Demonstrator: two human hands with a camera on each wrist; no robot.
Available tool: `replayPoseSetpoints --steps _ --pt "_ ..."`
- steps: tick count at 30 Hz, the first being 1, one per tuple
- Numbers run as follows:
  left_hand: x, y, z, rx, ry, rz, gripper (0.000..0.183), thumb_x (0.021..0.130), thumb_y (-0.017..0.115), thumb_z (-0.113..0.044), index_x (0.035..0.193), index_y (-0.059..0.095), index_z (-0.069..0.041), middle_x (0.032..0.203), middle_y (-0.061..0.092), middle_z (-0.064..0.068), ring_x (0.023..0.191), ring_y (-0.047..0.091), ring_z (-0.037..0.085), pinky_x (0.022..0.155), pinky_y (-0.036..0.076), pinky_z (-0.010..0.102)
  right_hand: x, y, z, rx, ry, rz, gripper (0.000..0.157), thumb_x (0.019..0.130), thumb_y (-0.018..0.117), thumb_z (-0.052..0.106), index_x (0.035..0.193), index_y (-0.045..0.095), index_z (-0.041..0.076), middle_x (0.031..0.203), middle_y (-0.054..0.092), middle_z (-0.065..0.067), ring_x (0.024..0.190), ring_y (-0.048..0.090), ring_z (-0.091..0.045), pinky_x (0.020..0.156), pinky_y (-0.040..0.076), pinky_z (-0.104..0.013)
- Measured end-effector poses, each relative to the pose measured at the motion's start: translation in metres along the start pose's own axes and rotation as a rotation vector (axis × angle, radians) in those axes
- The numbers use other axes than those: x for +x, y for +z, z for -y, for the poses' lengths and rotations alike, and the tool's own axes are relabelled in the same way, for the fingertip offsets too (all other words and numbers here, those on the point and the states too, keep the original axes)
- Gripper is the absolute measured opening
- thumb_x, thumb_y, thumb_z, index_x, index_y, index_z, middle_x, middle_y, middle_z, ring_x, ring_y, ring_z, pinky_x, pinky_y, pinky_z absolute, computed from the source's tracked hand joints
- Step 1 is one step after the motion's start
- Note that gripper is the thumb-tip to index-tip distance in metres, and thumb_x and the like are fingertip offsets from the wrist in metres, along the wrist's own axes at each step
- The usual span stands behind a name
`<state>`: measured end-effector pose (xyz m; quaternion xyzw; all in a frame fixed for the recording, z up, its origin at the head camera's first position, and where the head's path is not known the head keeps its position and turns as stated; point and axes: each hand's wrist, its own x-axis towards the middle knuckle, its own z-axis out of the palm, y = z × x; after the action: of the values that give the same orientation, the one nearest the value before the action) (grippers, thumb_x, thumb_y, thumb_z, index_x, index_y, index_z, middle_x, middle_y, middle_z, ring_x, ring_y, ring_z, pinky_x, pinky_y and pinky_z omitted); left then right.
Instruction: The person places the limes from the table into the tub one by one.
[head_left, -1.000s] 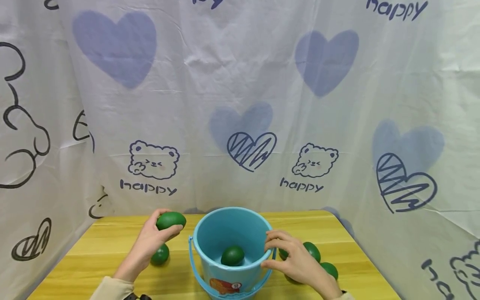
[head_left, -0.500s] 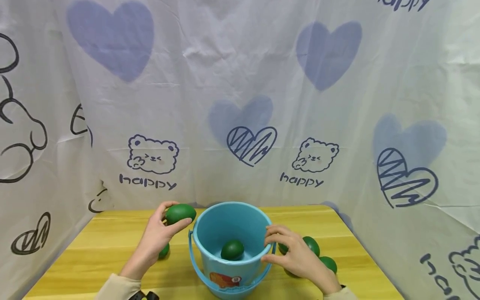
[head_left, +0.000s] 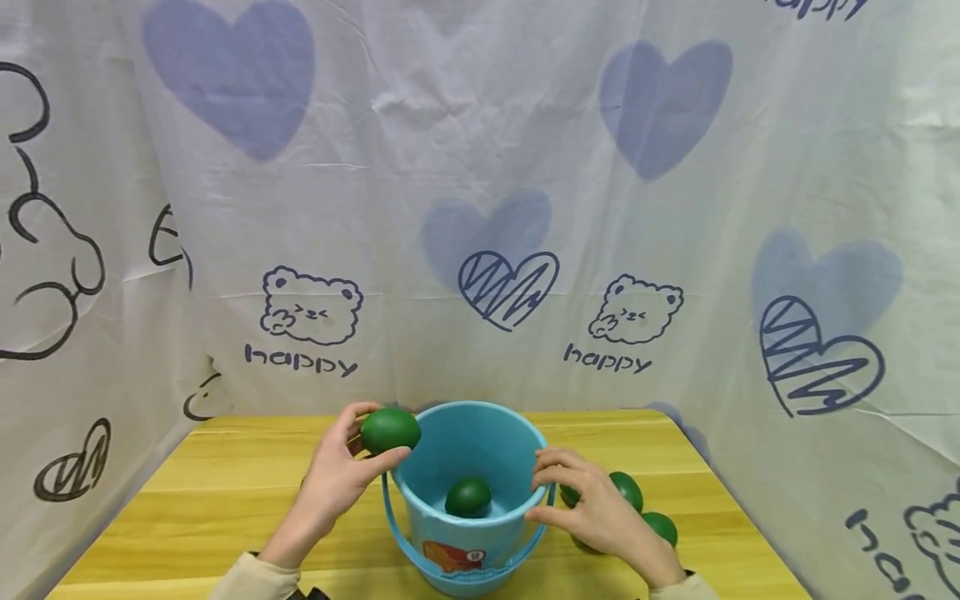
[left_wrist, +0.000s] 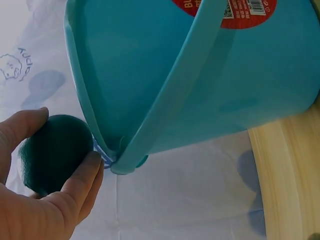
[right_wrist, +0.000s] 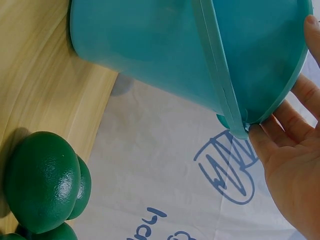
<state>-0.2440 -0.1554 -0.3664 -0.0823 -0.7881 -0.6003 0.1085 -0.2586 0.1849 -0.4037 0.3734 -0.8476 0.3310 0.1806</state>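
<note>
My left hand [head_left: 341, 467] pinches a dark green avocado [head_left: 391, 431] between thumb and fingers, at the left rim of the light blue bucket [head_left: 465, 533]. In the left wrist view, this avocado [left_wrist: 56, 154] is beside the rim, outside the mouth. Another avocado [head_left: 468, 497] lies on the bucket's floor. At the opposite side, my right hand [head_left: 592, 508] holds the rim with curved fingers and thumb. The right wrist view has its fingertips [right_wrist: 261, 139] against the rim near the handle joint.
Several more avocados [head_left: 660, 528] are grouped on the wooden table [head_left: 720, 550] right of the bucket, partly behind my right hand. The bucket's handle [head_left: 401, 533] hangs down in front. A printed white curtain [head_left: 420, 350] surrounds the table at the back and sides.
My left hand has carried its avocado rightward, from over the table to the bucket's left rim. It now hides the avocado earlier visible on the table below it. My right hand stays at the rim.
</note>
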Motion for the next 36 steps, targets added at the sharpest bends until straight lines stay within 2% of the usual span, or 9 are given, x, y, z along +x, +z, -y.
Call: replayPoseSetpoints --steps 3,9,19,28,36 --pt "-0.001 0.002 -0.001 0.011 0.025 0.025 0.062 0.079 0.083 -0.021 0.132 0.051 -0.018 0.126 0.059 0.013 0.112 0.063 0.031 0.082 0.060 0.036 0.000 0.000 -0.001 0.002 0.000 -0.003 0.021 0.079 0.078 0.040 0.096 0.067 0.035 0.116 0.063 0.011 0.121 0.058 -0.023 0.098 0.053 -0.046" --pt "-0.002 0.007 0.001 0.019 0.101 0.078 0.062 0.079 0.083 -0.016 0.132 0.053 -0.019 0.126 0.058 0.016 0.105 0.066 0.029 0.079 0.061 0.031 0.000 0.000 -0.002 -0.007 -0.011 -0.009 0.021 0.079 0.079 0.039 0.096 0.067 0.035 0.116 0.062 0.014 0.121 0.058 -0.023 0.097 0.054 -0.046" --pt "-0.004 0.011 0.008 0.149 0.236 0.091 0.065 0.074 0.087 -0.017 0.132 0.057 -0.020 0.120 0.064 0.007 0.099 0.067 0.020 0.084 0.059 0.030 0.000 0.000 -0.001 -0.012 0.000 -0.007 0.022 0.079 0.079 0.039 0.096 0.067 0.036 0.117 0.062 0.015 0.121 0.058 -0.022 0.097 0.054 -0.046" --pt "-0.004 0.012 0.010 0.183 0.252 0.093 0.065 0.072 0.088 -0.019 0.131 0.058 -0.023 0.121 0.065 0.004 0.100 0.067 0.018 0.086 0.058 0.030 0.000 0.001 -0.001 -0.012 -0.010 -0.009 0.022 0.079 0.079 0.039 0.097 0.067 0.035 0.117 0.062 0.015 0.121 0.058 -0.023 0.097 0.054 -0.046" --pt "-0.004 0.009 0.013 0.145 0.258 0.129 0.062 0.074 0.087 -0.021 0.130 0.058 -0.017 0.121 0.067 0.005 0.111 0.066 0.027 0.095 0.055 0.036 0.000 0.000 0.000 -0.004 0.000 0.000 0.022 0.079 0.079 0.039 0.097 0.067 0.035 0.117 0.062 0.014 0.121 0.058 -0.024 0.097 0.054 -0.046"
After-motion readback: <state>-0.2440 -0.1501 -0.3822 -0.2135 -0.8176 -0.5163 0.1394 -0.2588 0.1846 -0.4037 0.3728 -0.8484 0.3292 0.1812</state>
